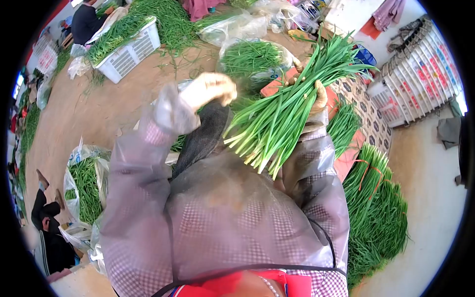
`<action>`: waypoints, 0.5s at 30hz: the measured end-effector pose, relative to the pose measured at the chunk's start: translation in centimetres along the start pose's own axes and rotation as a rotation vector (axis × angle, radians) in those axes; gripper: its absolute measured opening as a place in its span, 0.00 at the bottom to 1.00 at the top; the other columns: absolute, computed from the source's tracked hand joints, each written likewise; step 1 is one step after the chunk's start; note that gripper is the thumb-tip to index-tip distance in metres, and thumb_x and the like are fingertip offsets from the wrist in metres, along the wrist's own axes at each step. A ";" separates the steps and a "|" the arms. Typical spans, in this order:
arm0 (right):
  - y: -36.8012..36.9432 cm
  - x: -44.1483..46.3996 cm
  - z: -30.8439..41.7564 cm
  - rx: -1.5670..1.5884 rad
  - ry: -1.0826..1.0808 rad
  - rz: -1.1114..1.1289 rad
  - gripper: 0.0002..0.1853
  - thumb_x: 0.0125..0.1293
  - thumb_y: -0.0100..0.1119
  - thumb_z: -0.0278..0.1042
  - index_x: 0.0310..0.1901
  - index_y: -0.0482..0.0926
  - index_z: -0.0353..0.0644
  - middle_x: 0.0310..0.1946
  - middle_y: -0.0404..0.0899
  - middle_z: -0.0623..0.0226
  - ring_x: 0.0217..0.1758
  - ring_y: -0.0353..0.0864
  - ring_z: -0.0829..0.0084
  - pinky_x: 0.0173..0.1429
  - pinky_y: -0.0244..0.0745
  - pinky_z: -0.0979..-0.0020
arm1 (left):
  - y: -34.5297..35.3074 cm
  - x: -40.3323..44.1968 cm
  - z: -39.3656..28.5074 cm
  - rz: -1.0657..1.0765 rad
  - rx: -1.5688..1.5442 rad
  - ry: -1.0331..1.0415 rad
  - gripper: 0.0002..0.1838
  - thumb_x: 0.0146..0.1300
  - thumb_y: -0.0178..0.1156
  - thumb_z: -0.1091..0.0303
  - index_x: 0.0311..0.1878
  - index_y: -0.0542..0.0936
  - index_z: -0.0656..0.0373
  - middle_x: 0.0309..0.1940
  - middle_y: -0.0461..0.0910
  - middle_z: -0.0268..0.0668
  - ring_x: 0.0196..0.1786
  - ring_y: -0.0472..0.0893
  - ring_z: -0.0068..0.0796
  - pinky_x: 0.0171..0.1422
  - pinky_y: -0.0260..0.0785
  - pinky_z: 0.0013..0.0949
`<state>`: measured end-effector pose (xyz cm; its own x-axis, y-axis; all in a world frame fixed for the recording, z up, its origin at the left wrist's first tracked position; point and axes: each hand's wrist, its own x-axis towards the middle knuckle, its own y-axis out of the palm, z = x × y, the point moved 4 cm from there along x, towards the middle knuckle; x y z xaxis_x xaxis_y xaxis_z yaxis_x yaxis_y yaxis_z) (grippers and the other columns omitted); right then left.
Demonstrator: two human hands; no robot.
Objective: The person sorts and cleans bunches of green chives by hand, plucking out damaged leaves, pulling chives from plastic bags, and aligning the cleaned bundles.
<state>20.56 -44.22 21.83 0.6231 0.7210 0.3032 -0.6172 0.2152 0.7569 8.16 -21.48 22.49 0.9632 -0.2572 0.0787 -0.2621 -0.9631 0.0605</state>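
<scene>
My right hand (319,101) grips a loose bunch of green garlic chives (277,119). Its fingers and thumb wrap round the upper part, and the pale cut ends point down to the left. To the left of the bunch, my left hand (210,90) is raised and slightly blurred. Its fingers are curled together, and whatever may be in them is hidden. Under my right arm lie more garlic chives (345,126), near a large bundle (371,213) with an orange tie round its upper part.
A white plastic crate (129,58) heaped with greens stands at the back left, beside a person in dark clothes (86,22). Plastic bags of greens (86,190) sit on the floor. Stacked white crates (415,74) stand at right. Another person (52,232) is at lower left.
</scene>
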 end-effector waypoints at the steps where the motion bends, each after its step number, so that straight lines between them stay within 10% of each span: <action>1: -0.2 -0.3 0.1 0.050 -0.038 -0.012 0.42 0.55 0.63 0.44 0.69 0.57 0.37 0.37 0.77 0.68 0.46 0.77 0.59 0.58 0.72 0.52 | 1.3 -0.7 0.3 0.052 0.087 -0.044 0.12 0.64 0.61 0.60 0.38 0.81 0.60 0.29 0.79 0.29 0.33 0.75 0.18 0.40 0.69 0.25; 6: -2.6 -0.9 0.8 0.044 -0.109 -0.057 0.43 0.55 0.60 0.45 0.69 0.55 0.36 0.39 0.78 0.68 0.46 0.77 0.61 0.60 0.70 0.55 | 5.3 -1.6 0.8 0.130 0.609 -0.099 0.14 0.56 0.70 0.62 0.38 0.81 0.63 0.21 0.75 0.28 0.26 0.71 0.15 0.32 0.65 0.25; 15: -4.3 -2.5 2.8 -0.075 -0.188 -0.075 0.46 0.56 0.63 0.51 0.70 0.53 0.37 0.40 0.74 0.72 0.50 0.73 0.64 0.63 0.65 0.54 | 3.0 -0.1 0.8 0.130 0.169 -0.239 0.09 0.61 0.60 0.70 0.35 0.83 0.67 0.21 0.78 0.33 0.23 0.73 0.17 0.27 0.63 0.20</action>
<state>22.99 -48.80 19.44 0.7430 0.5668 0.3558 -0.5954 0.3172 0.7382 7.36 -24.44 21.87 0.9145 -0.3704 -0.1627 -0.3891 -0.9154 -0.1029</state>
